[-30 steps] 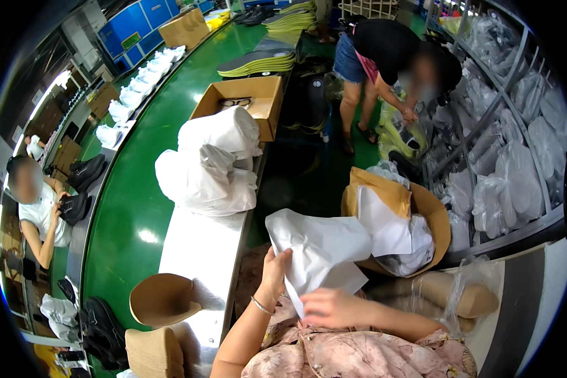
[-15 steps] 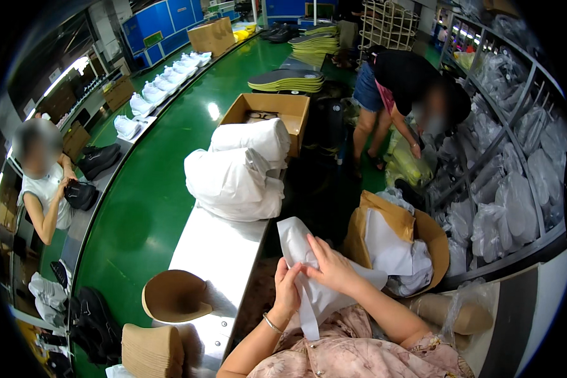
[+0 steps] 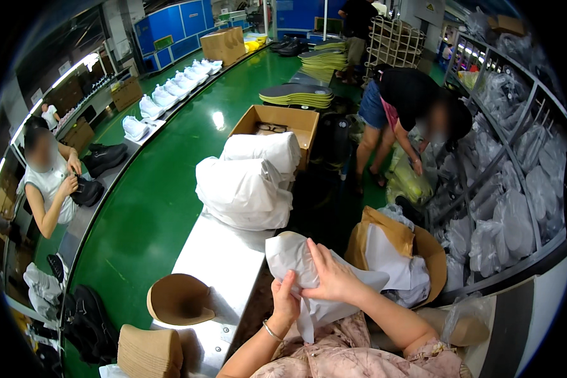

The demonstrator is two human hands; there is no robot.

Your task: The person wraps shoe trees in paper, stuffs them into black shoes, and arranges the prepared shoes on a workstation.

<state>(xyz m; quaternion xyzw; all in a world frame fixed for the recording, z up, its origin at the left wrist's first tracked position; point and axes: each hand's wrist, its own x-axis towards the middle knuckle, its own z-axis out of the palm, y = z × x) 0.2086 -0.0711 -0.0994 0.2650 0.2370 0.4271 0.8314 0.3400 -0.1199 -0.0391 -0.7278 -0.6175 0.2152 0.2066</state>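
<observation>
Over my lap I hold a sheet of thin white paper [image 3: 290, 257], which bulges around something brownish that shows faintly at its top edge. My left hand [image 3: 286, 302] is closed on the paper's lower left side, thumb up. My right hand [image 3: 331, 277] lies across its right side, fingers pressed over the paper. One end of the sheet hangs down in front of my floral top. On the bench to the left lie a curved brown cardboard piece [image 3: 175, 303] and a nested stack of such pieces [image 3: 147, 353].
White wrapped bundles [image 3: 242, 192] are piled on the metal bench [image 3: 201, 255], before an open carton [image 3: 283, 120]. A torn carton [image 3: 436, 252] with white paper stands right. A rack [image 3: 529, 132] holds bagged items. One person bends near it; another handles a black shoe [image 3: 87, 191] left.
The paper, flatter before, now bulges round and full at its top, where a brownish edge shows. My right hand has shifted slightly down over it. The view has tilted a little.
</observation>
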